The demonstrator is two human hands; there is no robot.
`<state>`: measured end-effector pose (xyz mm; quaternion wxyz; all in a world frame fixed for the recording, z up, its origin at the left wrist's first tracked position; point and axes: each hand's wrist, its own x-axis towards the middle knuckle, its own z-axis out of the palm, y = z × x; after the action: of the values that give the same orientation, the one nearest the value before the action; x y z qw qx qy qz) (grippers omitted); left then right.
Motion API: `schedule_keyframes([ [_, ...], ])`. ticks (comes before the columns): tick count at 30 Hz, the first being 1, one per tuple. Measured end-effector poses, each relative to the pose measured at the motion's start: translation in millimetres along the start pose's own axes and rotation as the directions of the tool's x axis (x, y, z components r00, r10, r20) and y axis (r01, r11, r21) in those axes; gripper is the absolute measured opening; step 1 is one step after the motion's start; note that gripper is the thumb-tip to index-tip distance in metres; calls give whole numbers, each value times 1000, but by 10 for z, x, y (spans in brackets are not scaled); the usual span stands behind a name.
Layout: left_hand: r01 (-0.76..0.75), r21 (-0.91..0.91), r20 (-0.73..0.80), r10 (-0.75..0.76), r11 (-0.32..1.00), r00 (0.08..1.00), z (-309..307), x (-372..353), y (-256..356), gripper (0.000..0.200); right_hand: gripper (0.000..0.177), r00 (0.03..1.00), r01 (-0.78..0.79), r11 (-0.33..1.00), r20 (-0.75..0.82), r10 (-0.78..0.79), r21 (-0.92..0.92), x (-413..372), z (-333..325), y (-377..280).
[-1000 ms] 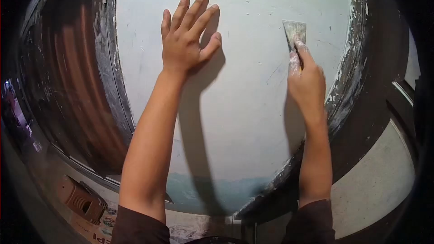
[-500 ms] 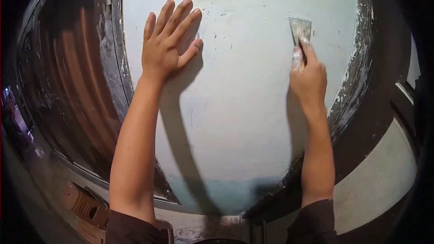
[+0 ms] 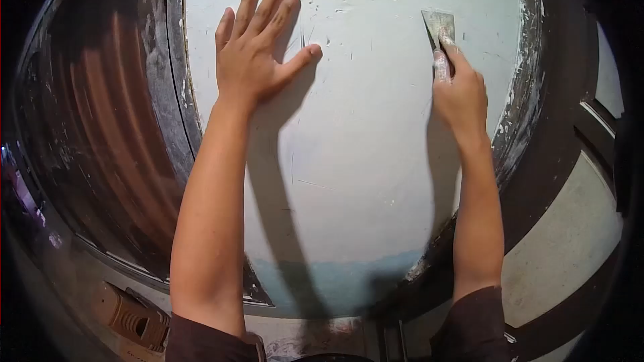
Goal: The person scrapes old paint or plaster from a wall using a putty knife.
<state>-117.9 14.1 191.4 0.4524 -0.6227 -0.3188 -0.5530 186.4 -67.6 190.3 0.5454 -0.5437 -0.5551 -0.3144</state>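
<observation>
A pale, scratched wall panel [image 3: 355, 134] fills the middle of the view, with a blue-green band along its bottom. My left hand [image 3: 258, 50] is spread against its upper left part, thumb pointing right, holding nothing. On the right, my right hand [image 3: 459, 87] grips a putty knife [image 3: 441, 23], its flat blade pointing up close to the panel. White residue coats the blade and the thumb and finger on it. Most of the knife's handle is hidden inside my right hand. Small nicks and dark scratches mark the surface between both hands.
Dark, paint-flecked frames edge the panel on the left [image 3: 176, 74] and right [image 3: 520, 74]. Brown folded material [image 3: 114, 114] shows behind the left frame. A brown slotted plastic object [image 3: 131, 315] sits at lower left. Pale panels [image 3: 570, 241] in dark framing stand at right.
The whole view has shifted a little. My left thumb has spread farther from the fingers. The putty knife sits slightly higher and more to the left in view, still in my right hand.
</observation>
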Motion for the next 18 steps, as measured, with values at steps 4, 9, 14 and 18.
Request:
schedule_keyframes([
  [4,20,43,21,-21,999,1000,44,7,13,73,37,999,37,998,-19,-36,59,289,50,22],
  [9,92,96,-13,-92,991,996,84,-4,98,70,37,1000,6,999,26,-8,54,-168,121,10],
  [14,77,93,-34,-74,993,997,136,-17,59,66,37,999,13,999,45,-14,35,108,27,-150],
  [18,72,51,-72,-69,996,995,142,-30,30,60,36,999,41,997,12,-41,67,162,71,-128],
])
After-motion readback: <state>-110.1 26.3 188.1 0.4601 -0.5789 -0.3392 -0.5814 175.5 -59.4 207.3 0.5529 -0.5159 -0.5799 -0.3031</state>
